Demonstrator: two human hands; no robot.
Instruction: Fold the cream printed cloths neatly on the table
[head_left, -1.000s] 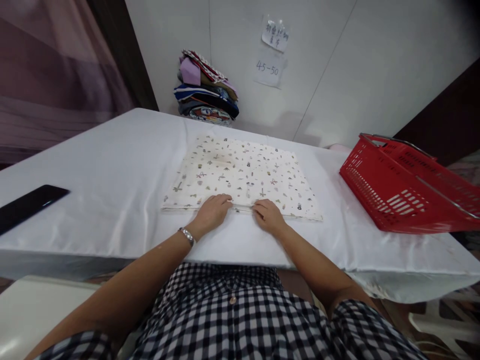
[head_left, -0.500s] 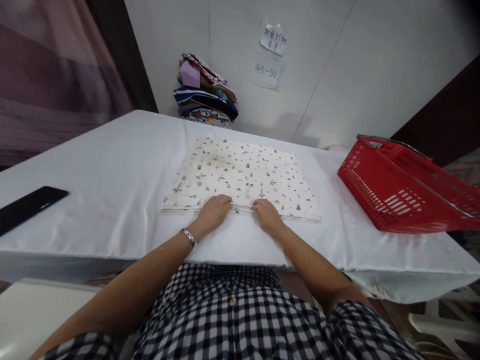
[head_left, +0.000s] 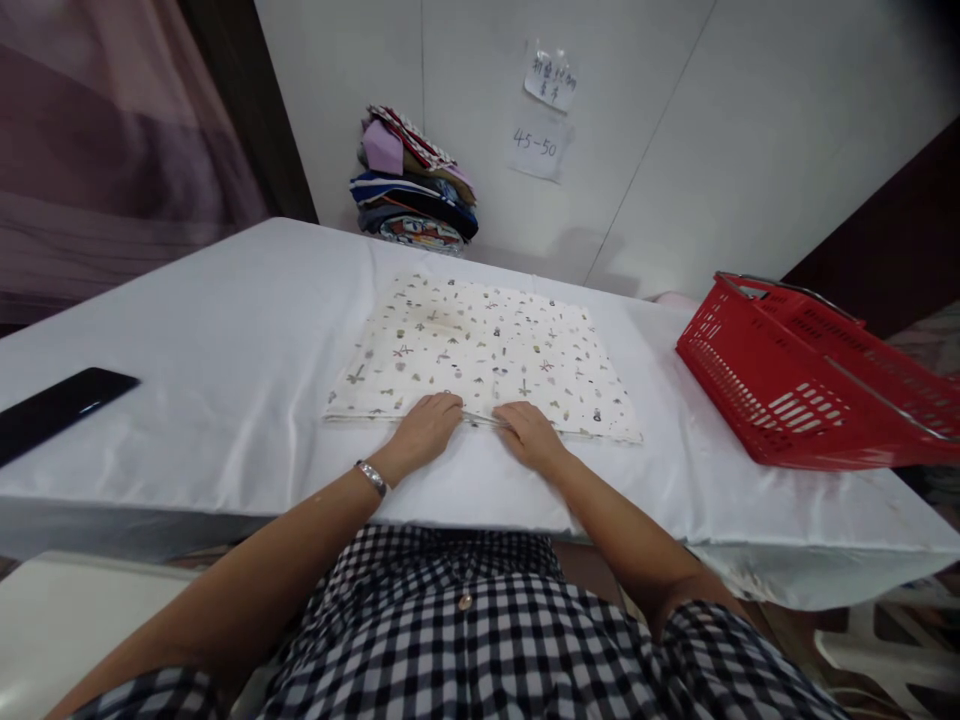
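both hands sit at the near edge of the cloth [head_left: 484, 350], flat on the table [head_left: 225, 330]. left hand [head_left: 422, 432] and right hand [head_left: 529, 435] pinch that edge, fingers closed on it. basket [head_left: 795, 375] well right.

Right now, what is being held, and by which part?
Both hands, left hand and right hand, rest on the printed cloth at its near edge; an actual grip cannot be told.
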